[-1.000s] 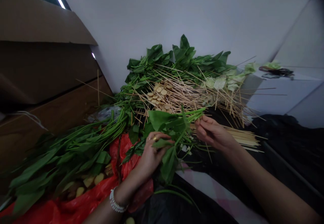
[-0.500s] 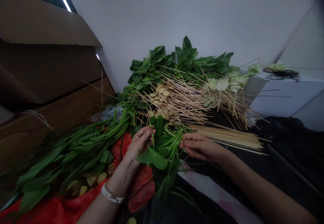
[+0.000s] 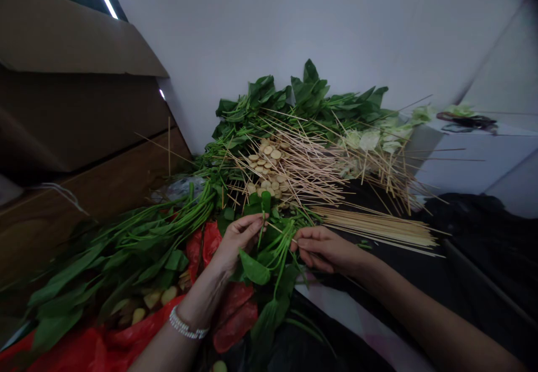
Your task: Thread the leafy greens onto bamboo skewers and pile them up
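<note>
My left hand (image 3: 236, 242) pinches a thin green stem of a leafy vegetable bunch (image 3: 269, 260) that lies in front of me. My right hand (image 3: 321, 247) grips the stem ends of the same bunch, fingers curled round them. A bracelet sits on my left wrist. Just beyond my hands lies a neat bundle of bamboo skewers (image 3: 378, 226), and behind it a heap of loose skewers (image 3: 302, 164) with round pale slices (image 3: 267, 162) threaded on some.
A long pile of leafy greens (image 3: 126, 243) lies at the left on a red plastic bag (image 3: 105, 344). More greens (image 3: 302, 97) are stacked against the white wall. Brown cardboard boxes (image 3: 79, 108) stand at the left, a white box (image 3: 471, 153) at the right.
Both hands have come down and nearer to me with the bunch. The right hand moved left, and the leaves now hang towards me instead of pointing up.
</note>
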`<action>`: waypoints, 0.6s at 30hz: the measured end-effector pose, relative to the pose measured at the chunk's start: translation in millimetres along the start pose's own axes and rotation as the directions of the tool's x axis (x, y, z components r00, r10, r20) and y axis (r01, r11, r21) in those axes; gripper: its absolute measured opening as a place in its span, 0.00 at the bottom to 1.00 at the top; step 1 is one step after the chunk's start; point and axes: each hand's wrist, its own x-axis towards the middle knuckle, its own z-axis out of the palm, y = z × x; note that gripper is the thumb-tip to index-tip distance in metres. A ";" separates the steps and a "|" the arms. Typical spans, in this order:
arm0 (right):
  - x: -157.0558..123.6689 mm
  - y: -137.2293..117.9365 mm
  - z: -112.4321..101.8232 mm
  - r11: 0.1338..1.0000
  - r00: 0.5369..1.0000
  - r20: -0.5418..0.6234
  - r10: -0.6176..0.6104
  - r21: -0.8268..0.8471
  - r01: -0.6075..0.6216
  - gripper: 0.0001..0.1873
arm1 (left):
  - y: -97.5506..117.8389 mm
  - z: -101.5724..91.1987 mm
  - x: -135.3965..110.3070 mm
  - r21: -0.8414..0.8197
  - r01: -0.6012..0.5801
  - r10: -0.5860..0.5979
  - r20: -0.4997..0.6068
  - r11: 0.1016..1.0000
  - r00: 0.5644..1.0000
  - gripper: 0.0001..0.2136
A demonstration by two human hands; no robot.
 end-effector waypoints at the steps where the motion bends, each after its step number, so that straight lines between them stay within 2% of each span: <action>1: 0.1 0.1 0.0 1.000 1.000 -0.002 0.007 -0.004 -0.007 0.12 | 0.1 0.2 -0.3 0.004 0.001 -0.002 0.003 1.000 1.000 0.15; 8: 0.1 1.6 1.1 1.000 1.000 -0.015 0.005 0.011 -0.005 0.12 | 1.9 2.1 -2.6 0.057 0.003 -0.004 0.007 0.998 1.000 0.15; 18: 0.4 1.7 0.4 1.000 1.000 -0.017 0.014 -0.002 -0.014 0.12 | -3.0 -5.6 0.4 0.143 -0.041 0.032 0.061 0.989 0.998 0.14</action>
